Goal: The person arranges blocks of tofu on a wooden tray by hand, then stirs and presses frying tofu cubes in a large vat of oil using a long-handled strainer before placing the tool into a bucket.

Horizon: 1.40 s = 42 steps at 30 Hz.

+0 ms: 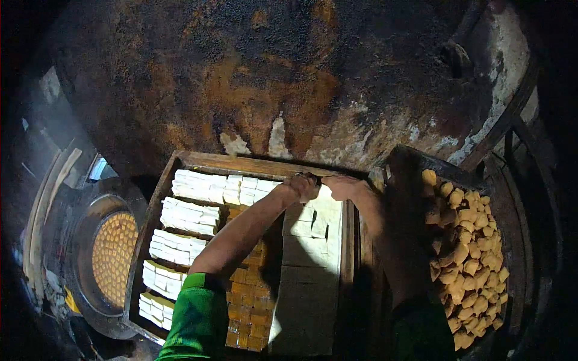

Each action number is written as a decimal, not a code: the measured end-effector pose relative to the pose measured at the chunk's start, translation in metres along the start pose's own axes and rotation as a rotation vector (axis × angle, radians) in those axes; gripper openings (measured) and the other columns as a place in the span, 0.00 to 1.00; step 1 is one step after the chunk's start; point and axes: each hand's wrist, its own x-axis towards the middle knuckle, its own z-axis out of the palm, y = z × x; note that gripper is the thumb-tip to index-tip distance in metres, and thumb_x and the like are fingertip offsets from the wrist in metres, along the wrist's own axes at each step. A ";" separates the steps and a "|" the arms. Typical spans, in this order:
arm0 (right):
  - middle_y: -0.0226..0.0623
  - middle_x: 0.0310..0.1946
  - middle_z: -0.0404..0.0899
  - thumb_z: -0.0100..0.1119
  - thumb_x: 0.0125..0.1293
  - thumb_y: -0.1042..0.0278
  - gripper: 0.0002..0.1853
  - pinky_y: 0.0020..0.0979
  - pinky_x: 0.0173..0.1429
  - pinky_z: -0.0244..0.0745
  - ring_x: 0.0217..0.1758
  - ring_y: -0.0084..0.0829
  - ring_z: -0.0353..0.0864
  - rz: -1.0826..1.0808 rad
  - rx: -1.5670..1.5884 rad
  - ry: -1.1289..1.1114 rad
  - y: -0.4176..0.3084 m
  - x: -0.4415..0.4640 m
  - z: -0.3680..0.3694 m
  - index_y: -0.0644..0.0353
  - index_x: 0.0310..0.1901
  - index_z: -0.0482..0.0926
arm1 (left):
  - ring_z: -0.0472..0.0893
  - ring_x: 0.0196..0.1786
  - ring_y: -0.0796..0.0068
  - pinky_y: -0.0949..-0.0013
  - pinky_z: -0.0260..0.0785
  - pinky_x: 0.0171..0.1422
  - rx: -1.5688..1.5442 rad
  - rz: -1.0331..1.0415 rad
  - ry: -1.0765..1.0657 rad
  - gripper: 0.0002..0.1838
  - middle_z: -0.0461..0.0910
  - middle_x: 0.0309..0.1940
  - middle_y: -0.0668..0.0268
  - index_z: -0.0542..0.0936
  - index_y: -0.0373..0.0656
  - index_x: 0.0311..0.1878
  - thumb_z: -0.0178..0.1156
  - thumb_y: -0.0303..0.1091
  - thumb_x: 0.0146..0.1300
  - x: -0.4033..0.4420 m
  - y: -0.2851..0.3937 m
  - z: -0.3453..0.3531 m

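Note:
My left hand [300, 188] is closed at the far end of a white tofu slab [307, 256], its fingers curled. A small dark shape shows at its fingertips, but I cannot make out what it is. Close beside it, my right hand [342, 188] bends over the slab's far right corner with fingers together; what lies under them is hidden. Cut lines cross the slab, and a few pieces near the hands are slightly parted. Stacked rows of cut tofu [190, 215] stand along the left of the wooden tray [226, 161], on a woven bamboo base [251, 295].
Left of the tray, a large pan [81, 265] holds many golden tofu pieces [114, 256] in liquid. A heap of browned tofu pieces [472, 259] fills a container on the right. A dark, stained curved surface [259, 78] rises behind the tray.

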 end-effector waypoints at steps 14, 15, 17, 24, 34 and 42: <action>0.44 0.52 0.72 0.54 0.53 0.79 0.21 0.43 0.59 0.69 0.59 0.44 0.70 0.032 -0.033 -0.088 -0.019 -0.029 -0.027 0.58 0.52 0.69 | 0.76 0.38 0.68 0.65 0.73 0.41 -0.525 0.202 -0.173 0.20 0.74 0.39 0.61 0.69 0.40 0.50 0.50 0.45 0.61 -0.015 0.030 0.017; 0.44 0.48 0.73 0.57 0.52 0.77 0.19 0.43 0.55 0.71 0.56 0.42 0.72 0.023 -0.053 -0.039 -0.017 -0.027 -0.021 0.58 0.49 0.71 | 0.76 0.40 0.65 0.64 0.73 0.41 -0.232 0.194 -0.049 0.22 0.75 0.40 0.59 0.70 0.41 0.50 0.52 0.47 0.60 -0.017 0.021 0.018; 0.44 0.47 0.74 0.58 0.52 0.75 0.18 0.41 0.54 0.71 0.53 0.40 0.73 0.034 -0.034 -0.070 -0.006 -0.011 -0.010 0.58 0.47 0.72 | 0.76 0.43 0.63 0.62 0.71 0.44 -0.358 0.141 -0.123 0.24 0.75 0.42 0.56 0.71 0.41 0.52 0.54 0.50 0.59 -0.011 0.001 0.023; 0.43 0.48 0.75 0.61 0.51 0.66 0.25 0.37 0.53 0.70 0.49 0.37 0.75 -0.105 0.129 -0.290 0.001 -0.017 -0.070 0.61 0.53 0.72 | 0.73 0.53 0.59 0.57 0.66 0.55 -2.269 0.001 -1.129 0.29 0.76 0.46 0.56 0.72 0.47 0.54 0.60 0.53 0.53 0.025 -0.110 0.056; 0.39 0.50 0.73 0.63 0.47 0.60 0.28 0.46 0.55 0.70 0.57 0.38 0.71 0.023 -0.017 -0.275 -0.007 -0.013 -0.018 0.57 0.53 0.72 | 0.78 0.41 0.63 0.64 0.68 0.49 -2.859 -0.274 -0.769 0.27 0.79 0.36 0.58 0.72 0.41 0.52 0.61 0.49 0.54 0.001 -0.075 0.023; 0.51 0.51 0.71 0.66 0.42 0.64 0.37 0.39 0.58 0.67 0.56 0.42 0.70 0.030 0.037 -0.228 -0.005 -0.015 0.005 0.64 0.58 0.66 | 0.78 0.43 0.55 0.59 0.69 0.50 -2.259 0.218 -1.053 0.32 0.78 0.36 0.53 0.68 0.39 0.56 0.61 0.49 0.53 0.014 -0.121 0.025</action>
